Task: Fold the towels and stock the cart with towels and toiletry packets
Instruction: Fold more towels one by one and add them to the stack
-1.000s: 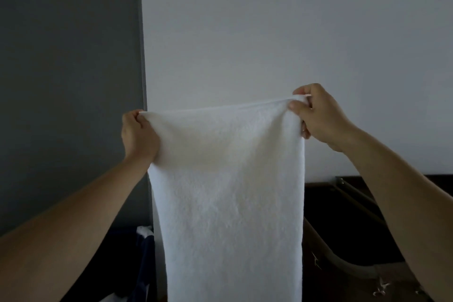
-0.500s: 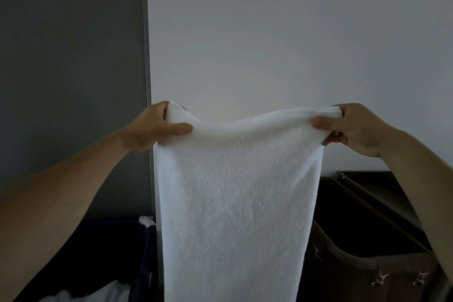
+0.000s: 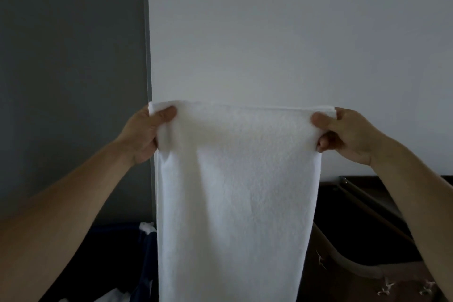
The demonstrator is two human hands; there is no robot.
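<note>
The white towel (image 3: 235, 203) hangs in the air, in front of the pale wall (image 3: 294, 32). Its top edge is pulled flat and straight. The rest drops down past the bottom of the view, so its low end is hidden.

The left hand (image 3: 142, 135) pinches the towel's top left corner, thumb in front. The right hand (image 3: 348, 135) pinches the top right corner the same way. Both hands hold tight.

Below the towel on the right is a dark cart (image 3: 367, 240) with a rail. Below it on the left lies some more white cloth (image 3: 147, 228) in a dark bin.

I think the folding of this towel is only starting. No folded towels or toiletry packets show, so stocking the cart looks still to do.
</note>
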